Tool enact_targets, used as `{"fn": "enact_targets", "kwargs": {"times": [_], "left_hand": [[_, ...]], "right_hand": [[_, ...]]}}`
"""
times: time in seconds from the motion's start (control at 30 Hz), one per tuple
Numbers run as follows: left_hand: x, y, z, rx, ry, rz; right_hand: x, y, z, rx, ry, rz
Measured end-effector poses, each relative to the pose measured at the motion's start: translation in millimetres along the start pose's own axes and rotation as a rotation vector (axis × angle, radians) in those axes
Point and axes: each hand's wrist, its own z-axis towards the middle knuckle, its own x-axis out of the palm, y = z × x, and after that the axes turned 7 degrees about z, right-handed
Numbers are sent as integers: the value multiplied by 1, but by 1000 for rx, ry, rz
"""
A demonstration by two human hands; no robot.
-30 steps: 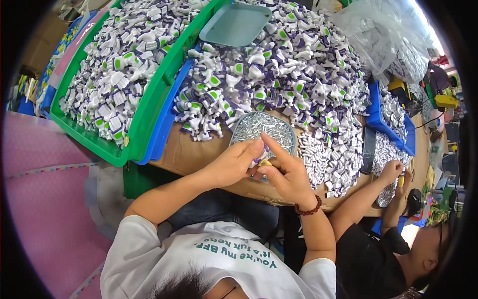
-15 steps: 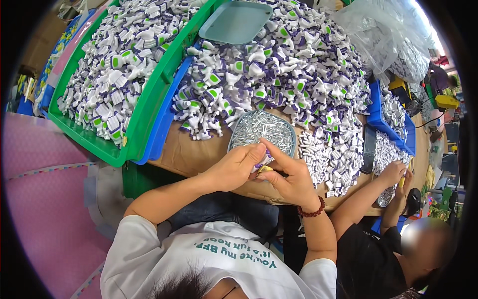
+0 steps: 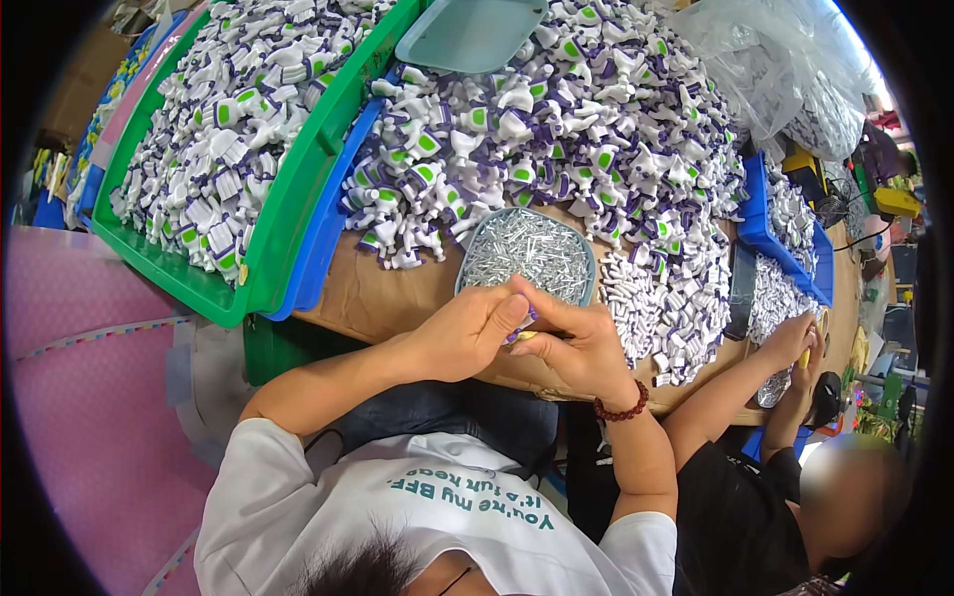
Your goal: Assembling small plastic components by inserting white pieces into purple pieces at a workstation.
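Observation:
Just in front of a light-blue tray heaped with small silver metal pins, my two hands meet. My left hand is closed, pinching a small purple-and-white plastic toy part that is mostly covered by fingers. From the other side, my right hand closes on the same part with thumb and index finger. Beside the right thumb shows a small yellow piece; whether it is worn or held, I cannot tell.
Beyond the tray lies a large pile of white-and-purple toy bodies. A green crate of similar parts stands left, an empty-looking tray behind. Small white parts lie right, near a blue bin and a co-worker's hands.
My hands stay together over the table edge. Less of the yellow piece shows between my right fingers, and the whole view has shifted slightly.

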Motion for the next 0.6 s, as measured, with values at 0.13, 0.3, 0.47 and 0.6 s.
{"fn": "enact_targets", "kwargs": {"times": [0.13, 0.3, 0.47, 0.6], "left_hand": [[8, 8, -4, 37, -144, 38], [17, 20, -5, 89, -248, 38], [15, 17, -1, -286, -79, -628], [2, 19, 3, -269, -38, -925]], "right_hand": [[3, -4, 6, -27, 10, 4], [8, -10, 6, -35, -6, -29], [-1, 6, 11, 109, 17, 99], [-14, 9, 2, 234, -58, 469]]}}
